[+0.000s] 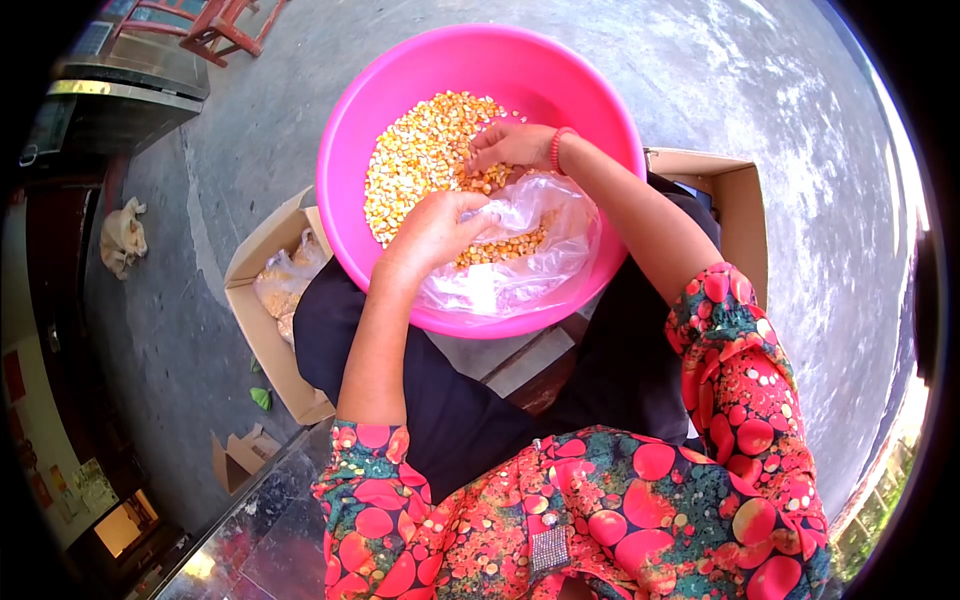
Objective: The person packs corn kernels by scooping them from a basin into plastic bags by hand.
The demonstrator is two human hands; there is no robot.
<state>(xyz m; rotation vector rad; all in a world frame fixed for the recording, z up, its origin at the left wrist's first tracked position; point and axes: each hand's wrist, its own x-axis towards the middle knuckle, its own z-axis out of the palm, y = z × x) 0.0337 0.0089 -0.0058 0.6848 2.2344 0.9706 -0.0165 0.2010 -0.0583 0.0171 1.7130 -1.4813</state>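
Observation:
A large pink basin [352, 110] rests on my lap, with loose yellow corn kernels [420, 150] spread over its left and upper part. In its lower right lies a clear plastic bag [560, 215] with more kernels inside. My left hand [435, 230] pinches the bag's edge between thumb and fingers. Over the kernels beside the bag's mouth, my right hand [515, 148] has its fingers curled down and together around some kernels; the fingertips are partly hidden. A red beaded bracelet [560, 150] circles the right wrist.
Left of my legs, a cardboard box [250, 270] holds clear bags [288, 275] of pale contents. Another cardboard box [742, 205] stands at the right. A tied sack [123, 238] lies on the concrete floor [230, 160]. A red wooden stool [225, 30] stands at the upper left.

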